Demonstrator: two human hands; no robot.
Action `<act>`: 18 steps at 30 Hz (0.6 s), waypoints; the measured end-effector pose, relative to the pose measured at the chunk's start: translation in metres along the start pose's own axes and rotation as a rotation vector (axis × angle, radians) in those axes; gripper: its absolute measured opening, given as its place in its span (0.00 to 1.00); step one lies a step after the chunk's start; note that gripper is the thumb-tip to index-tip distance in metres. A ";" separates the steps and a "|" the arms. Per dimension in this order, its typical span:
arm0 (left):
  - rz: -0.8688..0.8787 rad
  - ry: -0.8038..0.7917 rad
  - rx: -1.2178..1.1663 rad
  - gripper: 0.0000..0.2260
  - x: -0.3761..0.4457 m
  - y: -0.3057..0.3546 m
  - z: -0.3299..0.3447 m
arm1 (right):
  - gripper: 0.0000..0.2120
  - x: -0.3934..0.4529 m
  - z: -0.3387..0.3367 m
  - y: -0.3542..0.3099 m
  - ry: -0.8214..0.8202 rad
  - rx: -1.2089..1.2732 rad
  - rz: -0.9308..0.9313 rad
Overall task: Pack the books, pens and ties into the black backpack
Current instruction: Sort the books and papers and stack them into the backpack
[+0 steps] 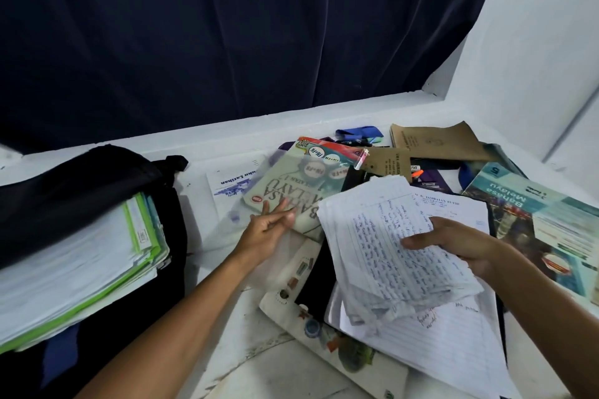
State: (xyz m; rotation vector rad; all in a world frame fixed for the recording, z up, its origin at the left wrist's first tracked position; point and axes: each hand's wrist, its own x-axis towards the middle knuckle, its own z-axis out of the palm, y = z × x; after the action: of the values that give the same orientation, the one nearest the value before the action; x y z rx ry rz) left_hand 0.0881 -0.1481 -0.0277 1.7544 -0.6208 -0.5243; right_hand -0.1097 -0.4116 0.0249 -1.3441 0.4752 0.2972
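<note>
Right hand [453, 243] pinching a handwritten lined paper sheaf [395, 249]; left hand [269, 227] spread, fingertips apparently touching the grey-green Bahasa Melayu textbook [291, 185]. Left of it, the open black backpack [81, 172] already holding books.

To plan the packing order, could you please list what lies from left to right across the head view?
Open black backpack holding green-edged books → white exercise book with blue print → left hand → sheaf of handwritten lined papers in the right hand → teal Bahasa Melayu textbook.
</note>
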 end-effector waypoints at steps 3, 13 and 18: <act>0.006 0.041 -0.069 0.11 -0.002 0.009 -0.002 | 0.21 0.007 0.007 -0.005 0.032 -0.036 0.019; 0.014 0.046 -0.087 0.10 -0.008 0.031 -0.006 | 0.15 0.063 0.050 -0.032 0.240 -0.001 -0.043; -0.004 0.000 -0.104 0.14 -0.012 0.034 -0.006 | 0.12 0.078 0.070 -0.033 0.309 0.007 -0.053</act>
State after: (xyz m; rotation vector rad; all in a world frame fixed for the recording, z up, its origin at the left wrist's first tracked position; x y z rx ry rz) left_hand 0.0775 -0.1432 0.0070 1.6576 -0.5802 -0.5498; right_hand -0.0153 -0.3554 0.0255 -1.3994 0.6960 0.0425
